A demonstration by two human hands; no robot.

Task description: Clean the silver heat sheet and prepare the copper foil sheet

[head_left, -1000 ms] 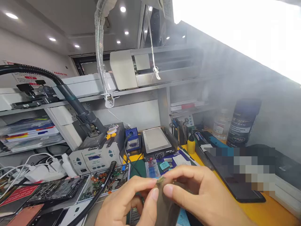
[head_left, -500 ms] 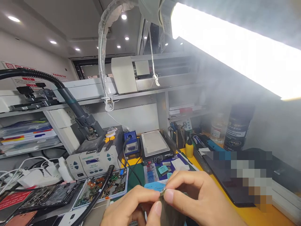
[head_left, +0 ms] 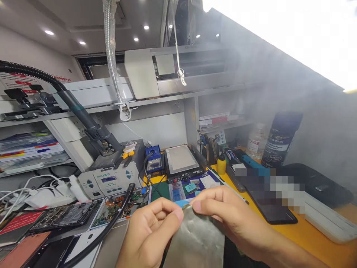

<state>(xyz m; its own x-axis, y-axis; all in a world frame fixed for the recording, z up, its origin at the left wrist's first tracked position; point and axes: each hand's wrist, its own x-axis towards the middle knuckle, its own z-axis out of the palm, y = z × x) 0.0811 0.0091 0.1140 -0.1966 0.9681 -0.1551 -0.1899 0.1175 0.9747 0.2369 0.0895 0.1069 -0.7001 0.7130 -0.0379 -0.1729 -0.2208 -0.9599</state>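
Note:
Both hands hold a thin grey metallic sheet (head_left: 196,240) in front of me, above the bench. My left hand (head_left: 147,234) pinches its upper left corner between thumb and forefinger. My right hand (head_left: 223,217) pinches the top edge right beside it, fingertips almost touching the left thumb. A small greenish bit shows at the pinched corner. The sheet hangs down to the lower frame edge.
Behind the hands lie a hot plate (head_left: 181,163), a grey soldering station (head_left: 113,180), a tray of small parts (head_left: 122,206), opened phones (head_left: 64,216), a dark phone (head_left: 272,210) on the yellow mat, a black can (head_left: 281,139), a yellow bottle (head_left: 221,165). Shelves stand behind.
The hands have drawn slightly apart and more of the grey sheet shows below them. The view shifted a little, with the bench objects sitting higher and left.

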